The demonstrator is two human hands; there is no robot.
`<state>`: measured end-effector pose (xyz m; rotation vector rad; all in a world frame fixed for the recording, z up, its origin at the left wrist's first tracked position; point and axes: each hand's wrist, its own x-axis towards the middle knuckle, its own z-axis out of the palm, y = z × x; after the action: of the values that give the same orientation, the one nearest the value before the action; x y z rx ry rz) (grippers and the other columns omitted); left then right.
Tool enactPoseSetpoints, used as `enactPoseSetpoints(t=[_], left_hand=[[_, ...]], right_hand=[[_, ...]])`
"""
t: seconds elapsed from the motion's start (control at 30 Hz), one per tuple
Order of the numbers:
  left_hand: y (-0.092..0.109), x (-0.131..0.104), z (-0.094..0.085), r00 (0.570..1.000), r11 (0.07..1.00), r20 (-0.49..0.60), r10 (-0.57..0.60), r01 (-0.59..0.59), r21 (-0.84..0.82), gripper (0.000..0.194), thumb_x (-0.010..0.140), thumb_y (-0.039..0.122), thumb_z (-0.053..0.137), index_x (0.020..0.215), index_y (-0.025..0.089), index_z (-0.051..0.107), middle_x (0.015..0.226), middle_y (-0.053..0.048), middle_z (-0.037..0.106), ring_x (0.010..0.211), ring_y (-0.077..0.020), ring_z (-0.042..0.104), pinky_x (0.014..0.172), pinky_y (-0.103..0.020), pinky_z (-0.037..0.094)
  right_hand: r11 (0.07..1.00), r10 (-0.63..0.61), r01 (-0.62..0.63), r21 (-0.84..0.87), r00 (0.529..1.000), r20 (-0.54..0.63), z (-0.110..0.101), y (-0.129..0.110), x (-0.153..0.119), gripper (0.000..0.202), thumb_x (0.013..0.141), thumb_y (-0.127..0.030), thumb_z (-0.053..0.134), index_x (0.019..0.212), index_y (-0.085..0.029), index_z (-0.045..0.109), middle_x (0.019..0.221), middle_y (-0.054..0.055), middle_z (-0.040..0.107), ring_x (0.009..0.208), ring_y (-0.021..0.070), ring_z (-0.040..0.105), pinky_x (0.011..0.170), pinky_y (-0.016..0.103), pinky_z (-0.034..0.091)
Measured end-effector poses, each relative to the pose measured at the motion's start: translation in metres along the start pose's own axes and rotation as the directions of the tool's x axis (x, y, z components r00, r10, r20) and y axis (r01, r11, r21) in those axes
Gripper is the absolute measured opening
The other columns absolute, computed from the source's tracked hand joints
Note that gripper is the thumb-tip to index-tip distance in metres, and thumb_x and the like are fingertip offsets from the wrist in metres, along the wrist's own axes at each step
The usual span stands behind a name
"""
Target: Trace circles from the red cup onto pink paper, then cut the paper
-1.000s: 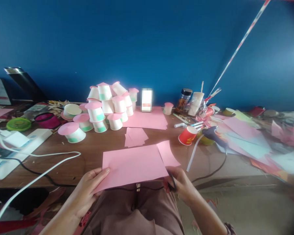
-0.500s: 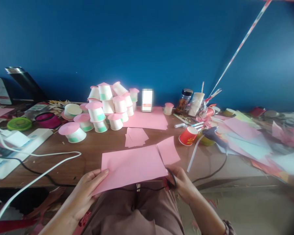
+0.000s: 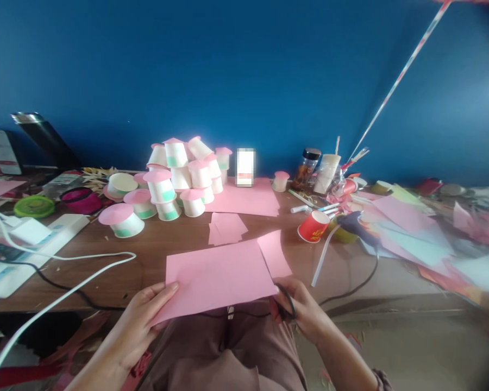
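A large pink paper sheet (image 3: 215, 277) is pinched at its left end by my left hand (image 3: 152, 307), thumb on top. At its right edge my right hand (image 3: 297, 307) grips black-handled scissors (image 3: 286, 304), their blades mostly hidden by the paper. A pink strip (image 3: 275, 252) stands out at the sheet's right side, apart from it along a slit and touching near the scissors. Beyond the sheet, small pink pieces (image 3: 227, 228) lie on the wooden table (image 3: 155, 266).
White cups with pink tops (image 3: 161, 187) are stacked at the back left. A red cup (image 3: 313, 226), a glue gun (image 3: 352, 224) and paper scraps (image 3: 411, 228) lie right. A power strip (image 3: 61, 233) and white cable (image 3: 101, 269) are left. A phone (image 3: 245, 167) stands behind.
The pink sheet has shifted slightly left with my left hand. The strip at its right has swung left and lower. My right hand stays nearly in place on the scissors.
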<state>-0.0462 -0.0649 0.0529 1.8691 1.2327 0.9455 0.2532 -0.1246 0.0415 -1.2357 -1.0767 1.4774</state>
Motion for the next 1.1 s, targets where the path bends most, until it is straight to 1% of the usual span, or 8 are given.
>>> enactPoseSetpoints(t=[0.13, 0.33, 0.47, 0.53, 0.73, 0.93, 1.03, 1.1], left_hand=[[0.0, 0.0, 0.0, 1.0, 0.999, -0.008, -0.012, 0.012, 0.048, 0.043, 0.072, 0.061, 0.06, 0.094, 0.027, 0.072, 0.071, -0.007, 0.066, 0.061, -0.0194, 0.059, 0.047, -0.025, 0.044], [0.006, 0.001, 0.0, 1.0, 0.998, 0.003, -0.009, 0.009, 0.057, 0.039, 0.071, 0.059, 0.061, 0.093, 0.028, 0.072, 0.071, -0.006, 0.066, 0.064, -0.0204, 0.06, 0.051, -0.026, 0.046], [0.008, 0.002, -0.001, 1.0, 0.999, 0.007, -0.031, 0.03, 0.044, 0.038, 0.071, 0.058, 0.061, 0.091, 0.028, 0.073, 0.068, -0.006, 0.065, 0.067, -0.0222, 0.062, 0.054, -0.027, 0.048], [0.009, 0.001, 0.0, 0.999, 0.999, 0.014, -0.036, 0.035, 0.032, 0.037, 0.071, 0.057, 0.062, 0.091, 0.029, 0.073, 0.07, -0.006, 0.067, 0.069, -0.0231, 0.062, 0.055, -0.027, 0.049], [0.018, 0.002, 0.002, 0.998, 0.998, 0.018, -0.054, 0.054, -0.024, 0.032, 0.071, 0.052, 0.063, 0.089, 0.028, 0.073, 0.081, -0.006, 0.07, 0.072, -0.0234, 0.064, 0.057, -0.028, 0.051], [0.015, 0.001, 0.002, 0.998, 0.996, 0.013, -0.057, 0.058, -0.071, 0.031, 0.069, 0.051, 0.066, 0.087, 0.028, 0.074, 0.075, -0.006, 0.069, 0.066, -0.0216, 0.063, 0.051, -0.026, 0.048], [0.014, 0.004, 0.003, 0.997, 0.987, 0.013, -0.072, 0.073, -0.141, 0.031, 0.065, 0.05, 0.07, 0.085, 0.027, 0.074, 0.067, -0.005, 0.066, 0.057, -0.0177, 0.058, 0.043, -0.023, 0.042], [0.015, 0.011, 0.005, 0.992, 0.969, 0.021, -0.126, 0.127, -0.211, 0.029, 0.065, 0.05, 0.071, 0.079, 0.025, 0.073, 0.063, -0.004, 0.063, 0.05, -0.015, 0.054, 0.039, -0.022, 0.038]], right_hand=[[1.0, 0.023, -0.023, 0.01, 1.0, -0.002, 0.0, 0.001, -0.002, 0.044, 0.077, -0.057, 0.064, 0.075, -0.013, 0.06, 0.053, -0.001, 0.057, 0.042, 0.0071, 0.049, 0.04, 0.017, 0.027], [0.999, 0.03, -0.029, 0.014, 1.0, -0.005, -0.003, 0.001, 0.0, 0.045, 0.077, -0.058, 0.064, 0.073, -0.013, 0.058, 0.055, -0.001, 0.058, 0.042, 0.0068, 0.049, 0.038, 0.016, 0.024], [1.0, -0.009, 0.008, 0.014, 1.0, 0.008, -0.002, 0.0, 0.002, 0.048, 0.074, -0.061, 0.065, 0.071, -0.014, 0.058, 0.052, -0.002, 0.056, 0.041, 0.0062, 0.045, 0.039, 0.017, 0.024], [1.0, -0.027, 0.027, 0.004, 1.0, 0.006, -0.002, -0.002, 0.004, 0.049, 0.074, -0.062, 0.065, 0.069, -0.014, 0.058, 0.05, -0.002, 0.054, 0.04, 0.0062, 0.044, 0.039, 0.018, 0.024], [1.0, -0.006, 0.005, -0.029, 0.999, -0.033, -0.001, -0.008, 0.008, 0.047, 0.077, -0.059, 0.062, 0.067, -0.014, 0.058, 0.05, -0.002, 0.054, 0.042, 0.0071, 0.044, 0.038, 0.018, 0.023], [0.999, 0.005, -0.009, -0.051, 0.997, -0.076, 0.002, -0.01, 0.012, 0.05, 0.068, -0.064, 0.065, 0.064, -0.015, 0.055, 0.047, -0.002, 0.053, 0.04, 0.0072, 0.043, 0.037, 0.018, 0.025], [0.997, 0.015, -0.021, -0.068, 0.995, -0.095, 0.001, -0.013, 0.015, 0.042, 0.068, -0.056, 0.067, 0.065, -0.015, 0.056, 0.048, -0.002, 0.055, 0.04, 0.008, 0.045, 0.038, 0.018, 0.027], [0.997, 0.012, -0.02, -0.076, 0.994, -0.109, -0.001, -0.016, 0.019, 0.032, 0.069, -0.047, 0.065, 0.067, -0.015, 0.058, 0.049, -0.002, 0.055, 0.041, 0.0084, 0.046, 0.038, 0.018, 0.027]])
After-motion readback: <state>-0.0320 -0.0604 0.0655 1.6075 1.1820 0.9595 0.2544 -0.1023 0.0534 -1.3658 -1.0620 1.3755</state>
